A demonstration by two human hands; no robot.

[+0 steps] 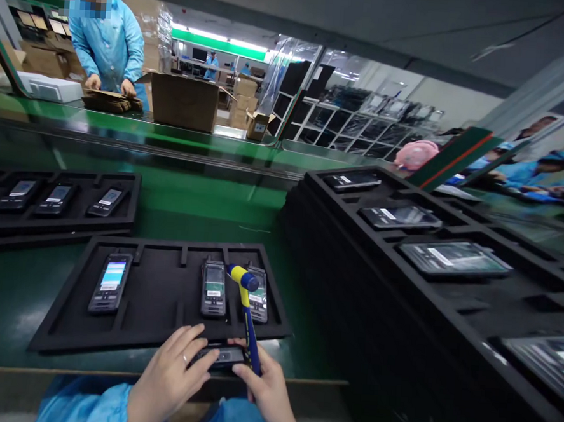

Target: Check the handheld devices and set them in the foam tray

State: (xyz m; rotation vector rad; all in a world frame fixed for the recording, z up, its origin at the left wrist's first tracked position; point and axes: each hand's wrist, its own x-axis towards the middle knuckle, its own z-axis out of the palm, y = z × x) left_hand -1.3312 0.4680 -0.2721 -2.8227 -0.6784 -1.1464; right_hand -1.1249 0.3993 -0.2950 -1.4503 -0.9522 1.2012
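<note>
A handheld terminal (225,356) lies on its side near the bench's front edge, between my hands. Spread fingers of my left hand (171,373) rest on its left end; the thumb is hidden. My right hand (265,375) is closed around the handle of a blue-and-yellow mallet (247,291), and its fingers also touch the terminal's right end. The mallet stands head up. Just beyond is a black foam tray (155,292) with a lit-screen terminal (110,283), a second terminal (214,288) and a third (259,295) partly covered by the mallet.
At right rises a tall stack of black foam trays (347,240) bearing more terminals. Another loaded tray (78,214) lies at left. Across the green bench (205,209), a person in blue (108,41) handles flat cardboard beside an open carton (184,102).
</note>
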